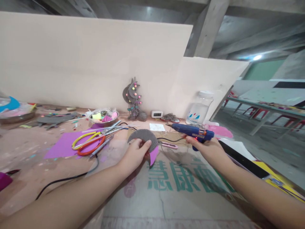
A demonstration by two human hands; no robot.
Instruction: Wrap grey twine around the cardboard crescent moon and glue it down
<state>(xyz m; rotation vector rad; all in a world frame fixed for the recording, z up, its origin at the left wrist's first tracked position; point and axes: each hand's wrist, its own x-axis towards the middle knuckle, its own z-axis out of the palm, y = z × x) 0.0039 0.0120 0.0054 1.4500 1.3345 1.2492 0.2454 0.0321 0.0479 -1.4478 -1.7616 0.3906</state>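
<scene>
Between the thumb and fingers of my left hand point(137, 152) is a crescent point(145, 136), mostly wrapped in grey yarn, with a bare purple tip at its lower end. My right hand point(206, 148) grips a blue hot glue gun point(190, 129) by its handle; a small red light glows on it. The gun's nozzle points left, to the right of the crescent and apart from it. A pink-handled craft knife point(169, 145) lies on the table between my hands. Scissors with yellow and red handles point(89, 144) lie left of my left hand, over purple sheets point(64, 146).
Against the white partition point(95, 60) stand a decorated grey moon piece point(132, 98), a small clock point(157, 114) and a clear plastic jar point(199, 108). A metal bowl point(105, 122) sits behind the scissors. Black cable point(64, 178) crosses the left side. A dark phone-like slab point(243, 159) lies near my right forearm.
</scene>
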